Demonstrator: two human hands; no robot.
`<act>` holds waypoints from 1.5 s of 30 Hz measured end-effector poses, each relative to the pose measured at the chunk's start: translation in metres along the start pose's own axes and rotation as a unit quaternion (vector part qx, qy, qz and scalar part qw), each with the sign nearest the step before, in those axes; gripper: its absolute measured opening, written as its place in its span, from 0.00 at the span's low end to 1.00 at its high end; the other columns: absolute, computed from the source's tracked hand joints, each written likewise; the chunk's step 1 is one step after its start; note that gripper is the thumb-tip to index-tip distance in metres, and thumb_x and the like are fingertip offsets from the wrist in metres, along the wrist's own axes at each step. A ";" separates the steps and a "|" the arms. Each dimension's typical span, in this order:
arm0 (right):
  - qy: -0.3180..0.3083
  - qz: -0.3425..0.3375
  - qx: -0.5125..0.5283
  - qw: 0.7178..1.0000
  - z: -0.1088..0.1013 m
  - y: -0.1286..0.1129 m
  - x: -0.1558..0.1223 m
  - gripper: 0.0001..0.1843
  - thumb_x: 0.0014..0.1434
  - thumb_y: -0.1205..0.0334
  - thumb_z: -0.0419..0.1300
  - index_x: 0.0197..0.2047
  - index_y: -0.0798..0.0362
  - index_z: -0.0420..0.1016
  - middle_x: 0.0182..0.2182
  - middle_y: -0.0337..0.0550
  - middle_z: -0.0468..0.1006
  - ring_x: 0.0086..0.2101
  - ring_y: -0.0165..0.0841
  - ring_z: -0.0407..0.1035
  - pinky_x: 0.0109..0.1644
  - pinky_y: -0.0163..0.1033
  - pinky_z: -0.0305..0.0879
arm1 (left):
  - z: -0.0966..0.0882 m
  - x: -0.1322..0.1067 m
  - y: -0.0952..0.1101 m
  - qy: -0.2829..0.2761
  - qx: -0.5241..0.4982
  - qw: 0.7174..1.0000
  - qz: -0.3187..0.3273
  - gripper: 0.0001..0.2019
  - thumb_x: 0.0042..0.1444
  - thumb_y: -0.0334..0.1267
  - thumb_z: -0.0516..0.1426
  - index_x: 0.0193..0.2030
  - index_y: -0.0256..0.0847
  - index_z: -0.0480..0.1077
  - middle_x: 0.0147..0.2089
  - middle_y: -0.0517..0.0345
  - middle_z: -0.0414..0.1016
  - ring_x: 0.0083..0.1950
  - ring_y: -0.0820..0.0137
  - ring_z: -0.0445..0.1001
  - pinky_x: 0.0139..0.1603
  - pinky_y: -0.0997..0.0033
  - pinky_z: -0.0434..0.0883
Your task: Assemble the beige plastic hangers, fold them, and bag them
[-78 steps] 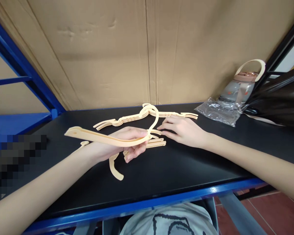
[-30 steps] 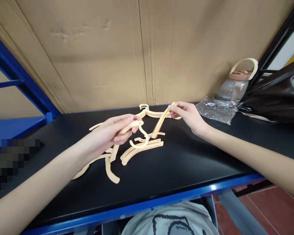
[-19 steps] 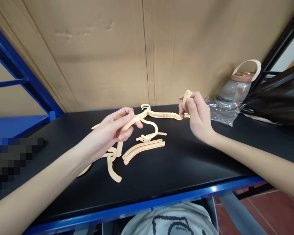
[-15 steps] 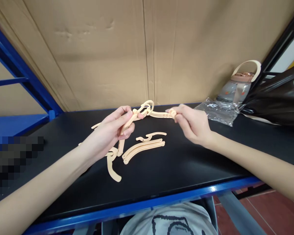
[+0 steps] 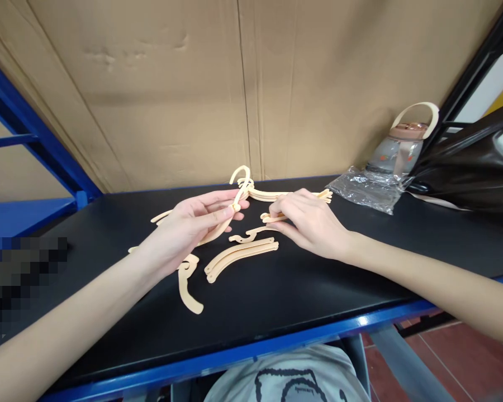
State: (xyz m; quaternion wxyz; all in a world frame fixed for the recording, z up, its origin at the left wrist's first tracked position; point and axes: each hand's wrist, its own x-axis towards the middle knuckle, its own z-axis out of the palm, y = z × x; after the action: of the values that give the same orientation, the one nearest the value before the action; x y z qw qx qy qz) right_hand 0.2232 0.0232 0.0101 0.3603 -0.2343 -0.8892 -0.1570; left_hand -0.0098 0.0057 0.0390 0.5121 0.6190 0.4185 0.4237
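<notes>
The left hand (image 5: 201, 215) pinches the hook (image 5: 245, 181) at its base, thumb against fingers, above the table (image 5: 318, 296) and left of its middle. The hook stands upright, its tip curling over to the left; the attached arm (image 5: 213, 233) slopes from the base toward the front-left corner. The right hand (image 5: 312, 223) pinches a piece (image 5: 270, 218), its long axis lying crosswise, visible end pointing left. Two strips (image 5: 243, 259) lie side by side, slanting from the front left toward the rear right. The hangers (image 5: 272, 196) lie along the rear edge
</notes>
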 end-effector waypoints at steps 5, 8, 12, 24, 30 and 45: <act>-0.009 0.003 0.000 1.000 0.002 0.001 0.001 0.08 0.67 0.65 0.53 0.34 0.53 0.68 0.31 0.39 0.77 0.34 0.33 0.68 0.57 0.46 0.54 | 0.005 -0.002 -0.001 -0.009 0.091 0.995 0.046 0.12 0.52 0.40 0.64 0.43 0.42 0.74 0.46 0.56 0.79 0.47 0.68 0.76 0.49 0.73 0.73; -0.010 -0.003 0.009 1.000 0.002 0.001 0.000 0.08 0.67 0.65 0.53 0.35 0.53 0.69 0.32 0.40 0.78 0.36 0.33 0.69 0.59 0.46 0.53 | 0.008 -0.003 -0.002 -0.035 0.138 0.987 0.077 0.08 0.56 0.41 0.61 0.39 0.41 0.73 0.40 0.58 0.77 0.42 0.70 0.76 0.47 0.73 0.72; -0.008 -0.014 0.014 1.000 0.000 0.000 0.001 0.09 0.67 0.64 0.52 0.35 0.53 0.71 0.32 0.40 0.79 0.37 0.33 0.70 0.58 0.46 0.54 | 0.009 -0.003 -0.006 -0.073 0.183 0.974 0.108 0.09 0.61 0.43 0.56 0.40 0.41 0.71 0.36 0.60 0.73 0.36 0.72 0.74 0.43 0.73 0.72; 0.007 -0.048 0.021 0.999 0.003 -0.001 -0.003 0.09 0.67 0.64 0.54 0.36 0.54 0.73 0.31 0.40 0.80 0.35 0.32 0.71 0.56 0.46 0.59 | 0.012 -0.004 -0.013 -0.103 0.145 0.982 0.070 0.08 0.56 0.43 0.61 0.36 0.41 0.74 0.44 0.57 0.78 0.44 0.67 0.76 0.49 0.68 0.74; 0.008 -0.072 -0.011 0.997 0.001 -0.003 -0.003 0.12 0.68 0.64 0.50 0.38 0.53 0.74 0.30 0.39 0.80 0.35 0.32 0.70 0.56 0.47 0.60 | 0.011 -0.004 -0.013 -0.098 0.129 0.986 0.049 0.07 0.54 0.41 0.63 0.37 0.42 0.77 0.38 0.58 0.81 0.42 0.66 0.78 0.49 0.67 0.75; 0.055 -0.172 -0.160 0.970 0.000 -0.015 -0.005 0.17 0.66 0.74 0.49 0.31 0.51 0.73 0.22 0.33 0.73 0.28 0.29 0.64 0.54 0.38 0.62 | 0.010 -0.002 -0.011 -0.119 0.158 0.980 0.039 0.05 0.50 0.40 0.65 0.31 0.42 0.78 0.35 0.60 0.80 0.38 0.68 0.78 0.45 0.69 0.75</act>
State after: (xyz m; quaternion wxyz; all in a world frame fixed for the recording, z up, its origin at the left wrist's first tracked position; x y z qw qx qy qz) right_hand 0.2180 0.0095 0.0049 0.3341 -0.1231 -0.8583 -0.3695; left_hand -0.0017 0.0023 0.0270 0.4372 0.7538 0.3918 0.2953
